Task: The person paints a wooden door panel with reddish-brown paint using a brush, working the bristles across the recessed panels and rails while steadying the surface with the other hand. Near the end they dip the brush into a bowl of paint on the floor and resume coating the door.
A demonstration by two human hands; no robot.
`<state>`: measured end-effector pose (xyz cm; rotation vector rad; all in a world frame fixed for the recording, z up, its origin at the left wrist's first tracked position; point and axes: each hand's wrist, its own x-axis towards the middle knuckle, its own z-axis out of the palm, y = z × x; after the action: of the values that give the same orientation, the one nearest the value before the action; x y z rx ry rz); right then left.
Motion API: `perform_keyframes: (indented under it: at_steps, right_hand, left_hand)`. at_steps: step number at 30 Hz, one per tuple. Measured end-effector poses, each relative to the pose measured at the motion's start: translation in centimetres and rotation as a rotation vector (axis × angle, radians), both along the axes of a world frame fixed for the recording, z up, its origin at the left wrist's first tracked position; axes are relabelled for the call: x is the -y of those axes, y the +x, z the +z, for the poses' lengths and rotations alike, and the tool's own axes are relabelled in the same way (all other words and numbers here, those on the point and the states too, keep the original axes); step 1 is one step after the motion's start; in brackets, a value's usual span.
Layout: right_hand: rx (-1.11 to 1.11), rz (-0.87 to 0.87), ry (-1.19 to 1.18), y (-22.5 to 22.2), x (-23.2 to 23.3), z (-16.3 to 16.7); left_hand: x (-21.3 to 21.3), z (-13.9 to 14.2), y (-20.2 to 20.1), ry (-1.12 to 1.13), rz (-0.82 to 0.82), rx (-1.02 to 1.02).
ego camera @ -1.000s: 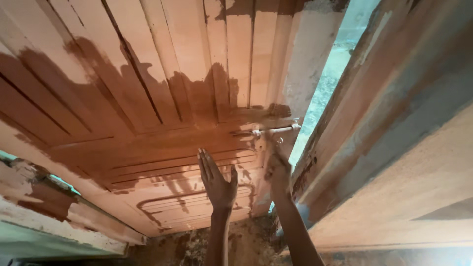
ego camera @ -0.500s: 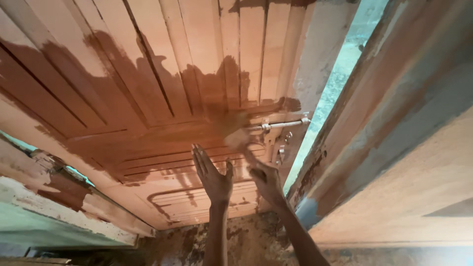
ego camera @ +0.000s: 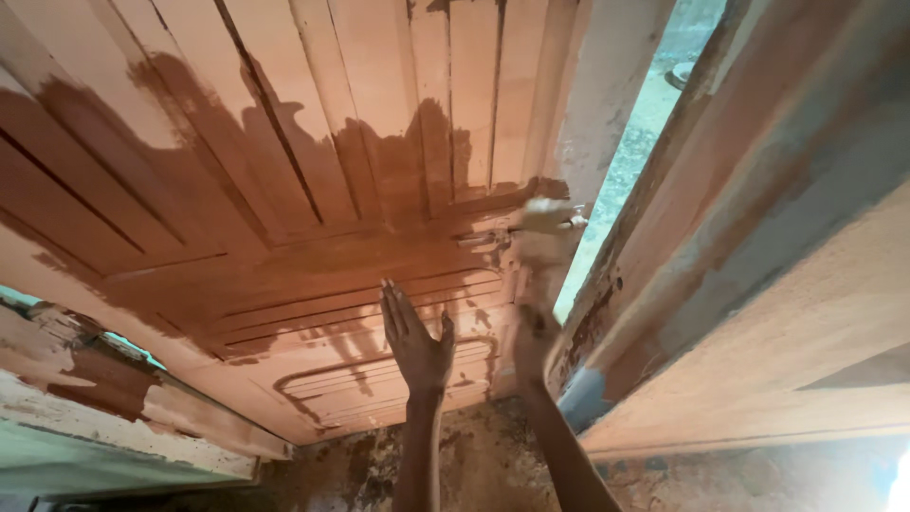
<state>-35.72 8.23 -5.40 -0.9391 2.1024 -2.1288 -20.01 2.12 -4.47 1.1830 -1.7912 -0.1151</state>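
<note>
Since the earlier frames the right hand [ego camera: 536, 337] has lifted the brush [ego camera: 548, 228] from the middle of the door toward its outer edge, and it now sits blurred beside the bolt; the left hand [ego camera: 415, 339] has stayed raised in much the same spot, fingers spread.

Largest in view is the wooden door [ego camera: 284, 190], panelled with upright boards above and grooved horizontal mouldings below. Its lower and middle parts carry a darker, wet-looking reddish-brown coat, while the upper boards are paler bare wood; the boundary between the two runs in uneven streaks. To the right stands the door frame [ego camera: 758, 237], pale wood smeared with grey and brown patches. Between door and frame a narrow bright gap [ego camera: 645, 123] shows ground outside. At the lower left lies a worn, paint-stained plank [ego camera: 114, 398]. Below the door is a rough dirt floor [ego camera: 483, 455].

The left hand is open, palm toward the door, holding nothing; whether it touches the wood cannot be told. The right hand's grip is closed around the brush handle, with the blurred brush head up against the door's right edge, just beside the metal bolt [ego camera: 493, 237], which sits fixed across the darker band at mid-height. Both forearms rise from the bottom edge of the view, close together.
</note>
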Motion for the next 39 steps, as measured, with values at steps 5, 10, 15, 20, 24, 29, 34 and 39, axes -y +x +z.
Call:
perform_keyframes:
  at_steps: [5,10,15,20,24,29,34,39]
  right_hand:
    - [0.114,0.594,0.112,2.4,0.0,0.3]
    - [0.020,0.595,0.053,-2.4,0.3,0.1]
    - [0.252,0.097,-0.184,-7.5,-1.2,-0.3]
    - [-0.102,-0.159,0.143,-3.7,-2.9,0.4]
    - [-0.078,0.222,0.326,-1.4,-2.9,2.5]
    - [0.193,0.716,0.294,-2.8,-2.9,3.3]
    - [0.311,0.299,0.169,-4.9,-3.1,1.1]
    - [0.216,0.198,-0.055,-5.5,-5.8,-2.1]
  left_hand:
    - [0.5,0.4,0.1,0.052,-0.007,-0.034]
    - [1.0,0.6,0.1,0.052,-0.009,-0.095]
    - [1.0,0.3,-0.2,0.057,-0.033,-0.047]
    - [0.8,0.2,0.0,0.091,-0.033,-0.098]
    - [1.0,-0.2,0.4,0.112,-0.035,-0.109]
    - [1.7,-0.6,-0.3,0.045,-0.042,-0.064]
    - [1.6,-0.6,-0.9,0.144,-0.119,-0.090]
    - [2.1,-1.0,-0.2,0.126,-0.076,-0.067]
